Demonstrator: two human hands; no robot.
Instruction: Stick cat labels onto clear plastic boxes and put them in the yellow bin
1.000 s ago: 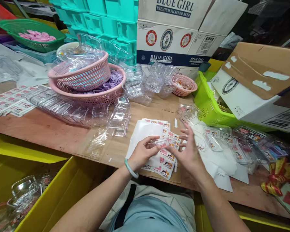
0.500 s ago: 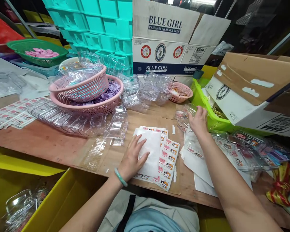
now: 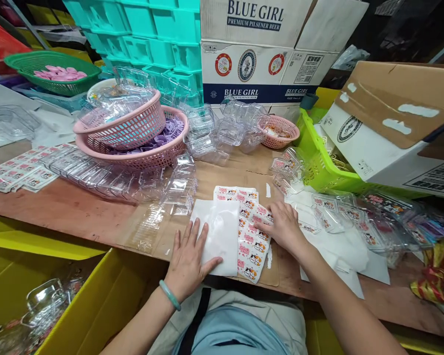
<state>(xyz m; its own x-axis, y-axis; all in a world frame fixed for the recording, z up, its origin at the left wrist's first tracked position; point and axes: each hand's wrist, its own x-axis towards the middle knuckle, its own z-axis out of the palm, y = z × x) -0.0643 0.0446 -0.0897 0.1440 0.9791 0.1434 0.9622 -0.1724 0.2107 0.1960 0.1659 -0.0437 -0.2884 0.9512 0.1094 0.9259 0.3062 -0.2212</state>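
Note:
My left hand (image 3: 188,259) lies flat with its fingers spread on the left side of a blank white sheet (image 3: 222,236), the thumb across its lower part. To the right of that sheet show sticker sheets (image 3: 249,244) printed with cartoon cats and pink lettering, partly covered by it. My right hand (image 3: 283,224) is at the upper right edge of the front sticker sheet, thumb over the print and fingers bent at the edge, pinching it. Clear plastic clamshell boxes (image 3: 286,165) with cat stickers sit beyond my right hand.
Pink baskets (image 3: 133,158), one on another, hold purple pieces and clear boxes. Rows of clear clamshells (image 3: 96,177) line the table's left. White backing papers (image 3: 336,246) and stickered boxes (image 3: 370,231) lie right. A lime basket (image 3: 321,162) and cartons (image 3: 257,71) stand behind.
My right hand has left the stickered clamshells and come down-left to the sticker sheet's edge. My left hand and the blank sheet have shifted left, showing more of the cat stickers.

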